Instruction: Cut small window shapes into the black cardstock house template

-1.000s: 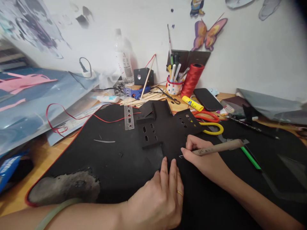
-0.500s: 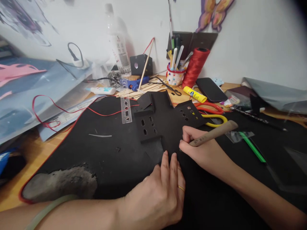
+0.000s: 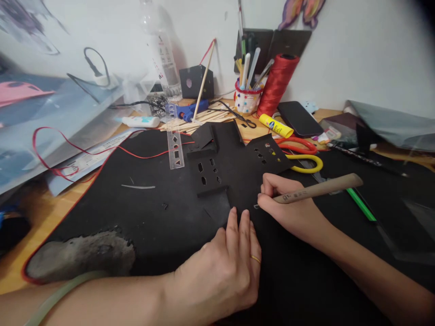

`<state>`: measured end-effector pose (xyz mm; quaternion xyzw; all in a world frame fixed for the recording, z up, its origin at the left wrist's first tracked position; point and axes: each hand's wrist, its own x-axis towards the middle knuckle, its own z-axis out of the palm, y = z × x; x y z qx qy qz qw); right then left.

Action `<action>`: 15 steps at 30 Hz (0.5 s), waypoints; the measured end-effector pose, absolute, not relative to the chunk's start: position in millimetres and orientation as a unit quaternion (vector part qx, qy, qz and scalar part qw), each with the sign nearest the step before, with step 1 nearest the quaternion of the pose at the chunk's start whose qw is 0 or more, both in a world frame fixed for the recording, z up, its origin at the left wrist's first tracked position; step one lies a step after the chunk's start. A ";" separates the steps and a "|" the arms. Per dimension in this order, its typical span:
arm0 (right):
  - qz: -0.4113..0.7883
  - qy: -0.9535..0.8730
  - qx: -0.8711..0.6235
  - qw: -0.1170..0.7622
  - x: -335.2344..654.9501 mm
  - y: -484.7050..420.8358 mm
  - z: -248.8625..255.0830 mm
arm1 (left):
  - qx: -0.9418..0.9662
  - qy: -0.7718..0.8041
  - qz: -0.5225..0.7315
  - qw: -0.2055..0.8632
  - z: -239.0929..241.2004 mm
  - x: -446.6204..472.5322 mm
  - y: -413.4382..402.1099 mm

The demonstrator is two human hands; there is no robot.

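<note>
My left hand point(image 3: 226, 267) lies flat, fingers stretched and close together, pressing on black card near the folded black card piece point(image 3: 236, 167). That piece has several flaps, and small shaped holes are cut in two of them. In my right hand point(image 3: 288, 203) is a thick grey-brown pen-like tool point(image 3: 319, 188), pinched between the fingers and slanting up to the right. Its tip is hidden behind the fingers, so its kind cannot be made out. Just left of them, a small pale outlined mark point(image 3: 256, 206) shows on the card. A clear stencil ruler point(image 3: 176, 149) lies left of the piece.
Scissors with yellow point(image 3: 311, 164) and red handles lie beyond my right hand, near a green cutter-like stick point(image 3: 360, 203). Farther back are a glue stick point(image 3: 276, 126), phone point(image 3: 299, 118), red thread spool point(image 3: 277, 86), pen cup point(image 3: 248, 97), glue gun point(image 3: 190, 110) and wooden sticks point(image 3: 217, 122).
My right hand has moved slightly right, and the tool tilts lower. The pale outlined mark by its fingers now shows more clearly. The view has shifted a little; my left hand stays in place.
</note>
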<state>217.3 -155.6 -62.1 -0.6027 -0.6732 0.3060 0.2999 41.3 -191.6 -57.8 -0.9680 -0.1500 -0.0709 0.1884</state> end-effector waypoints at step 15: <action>0.296 -0.676 -0.607 0.295 218.3 -156.2 -63.3 | -0.966 -0.147 -0.071 0.201 -57.2 41.7 -189.7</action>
